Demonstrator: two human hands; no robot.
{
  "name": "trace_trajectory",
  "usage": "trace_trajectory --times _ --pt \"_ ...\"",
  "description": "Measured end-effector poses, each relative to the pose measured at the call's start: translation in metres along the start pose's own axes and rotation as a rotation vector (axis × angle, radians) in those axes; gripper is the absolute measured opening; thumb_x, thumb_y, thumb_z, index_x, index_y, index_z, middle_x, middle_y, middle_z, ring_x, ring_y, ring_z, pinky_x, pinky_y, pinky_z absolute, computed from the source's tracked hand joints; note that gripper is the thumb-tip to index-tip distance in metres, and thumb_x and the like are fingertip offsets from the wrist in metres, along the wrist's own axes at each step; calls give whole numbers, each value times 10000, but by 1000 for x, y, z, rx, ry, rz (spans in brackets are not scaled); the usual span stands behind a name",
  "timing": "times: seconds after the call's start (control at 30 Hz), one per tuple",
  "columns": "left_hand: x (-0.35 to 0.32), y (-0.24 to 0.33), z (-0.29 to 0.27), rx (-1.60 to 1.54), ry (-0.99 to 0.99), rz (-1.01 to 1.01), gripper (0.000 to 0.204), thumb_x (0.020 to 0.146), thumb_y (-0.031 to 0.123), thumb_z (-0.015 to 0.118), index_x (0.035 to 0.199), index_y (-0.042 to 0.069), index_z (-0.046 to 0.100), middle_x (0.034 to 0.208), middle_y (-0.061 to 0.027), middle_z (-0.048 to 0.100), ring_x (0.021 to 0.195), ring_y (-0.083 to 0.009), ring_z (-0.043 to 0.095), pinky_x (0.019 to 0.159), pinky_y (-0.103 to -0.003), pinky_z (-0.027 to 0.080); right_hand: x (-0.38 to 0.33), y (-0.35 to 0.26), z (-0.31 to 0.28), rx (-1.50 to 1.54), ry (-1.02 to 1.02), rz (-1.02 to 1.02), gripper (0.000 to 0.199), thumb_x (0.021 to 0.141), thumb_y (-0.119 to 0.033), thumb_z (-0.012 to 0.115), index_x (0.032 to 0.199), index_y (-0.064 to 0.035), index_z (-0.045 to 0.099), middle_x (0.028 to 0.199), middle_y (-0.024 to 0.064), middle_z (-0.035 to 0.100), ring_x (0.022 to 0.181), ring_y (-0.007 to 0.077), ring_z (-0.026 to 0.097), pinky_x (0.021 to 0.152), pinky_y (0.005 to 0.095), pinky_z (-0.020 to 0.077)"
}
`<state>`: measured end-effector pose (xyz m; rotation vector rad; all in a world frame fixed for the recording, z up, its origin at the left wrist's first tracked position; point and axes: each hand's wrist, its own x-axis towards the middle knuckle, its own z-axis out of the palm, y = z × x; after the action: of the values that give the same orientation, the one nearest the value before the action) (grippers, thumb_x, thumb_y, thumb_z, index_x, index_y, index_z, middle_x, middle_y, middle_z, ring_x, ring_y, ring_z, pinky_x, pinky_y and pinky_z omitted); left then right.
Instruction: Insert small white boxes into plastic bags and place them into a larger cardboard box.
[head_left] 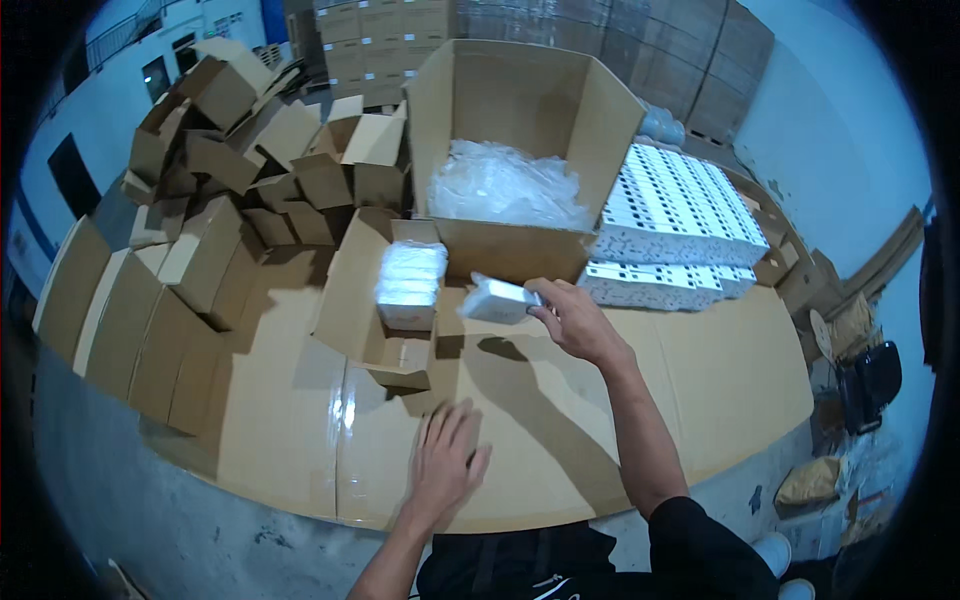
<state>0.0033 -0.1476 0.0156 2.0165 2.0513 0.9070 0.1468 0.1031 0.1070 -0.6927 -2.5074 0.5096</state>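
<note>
My right hand [572,318] grips one end of a small white box [497,301] in a clear plastic bag, held above the table just right of an open carton. That brown carton [352,290] contains a row of similar bagged white boxes [410,283] toward its far end, with bare cardboard at its near end. My left hand [447,462] rests on the cardboard tabletop [560,440], fingers stretched out, holding nothing, nearer to me than the carton. Behind stands a large open carton [520,242] heaped with clear plastic bags [508,187].
Stacked rows of white boxes [680,215] stand at the right back of the table. Open brown cartons [165,320] line the left side, with more empty cartons [290,160] piled behind them. A black chair [872,385] stands past the right edge. Sealed cartons [385,40] are stacked behind.
</note>
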Motion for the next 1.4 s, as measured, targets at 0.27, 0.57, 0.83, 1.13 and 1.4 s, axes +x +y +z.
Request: trace_trajectory --times 0.27,0.57,0.83,1.13,1.4 --pt "-56 10 -22 21 108 -137 348 854 163 695 1188 69 667 1299 -109 623 1267 -343 530 1091 -496 385 64 -51 44 426 85 -10 250 940 -97 653 1169 -38 572 939 183 658 855 363 653 768 442 513" --pt "-55 5 -15 -69 198 -181 219 834 102 705 1049 69 718 1195 -87 679 1219 -300 580 1064 -475 412 76 -37 78 309 10 -125 251 967 -183 644 1167 -44 584 952 157 643 808 299 611 745 389 486" --pt "-52 6 -16 -65 202 -201 205 826 94 705 1029 74 719 1196 -76 680 1216 -290 582 1053 -462 413 79 -50 72 229 19 -248 257 904 -76 680 1131 10 595 974 182 604 851 357 617 755 456 512" --pt "-51 5 -16 -71 210 -199 192 821 92 705 1011 74 719 1190 -79 680 1209 -294 587 1061 -476 409 80 -68 91 27 -37 -248 298 846 9 625 1139 -21 580 1079 185 598 1044 387 590 894 474 513" --pt "-55 2 -13 -61 216 -218 197 819 93 711 1015 74 716 1185 -76 682 1215 -296 587 1073 -479 404 73 -69 111 -28 -19 -250 267 841 18 598 1101 -45 604 1067 157 592 1042 359 587 876 461 524"
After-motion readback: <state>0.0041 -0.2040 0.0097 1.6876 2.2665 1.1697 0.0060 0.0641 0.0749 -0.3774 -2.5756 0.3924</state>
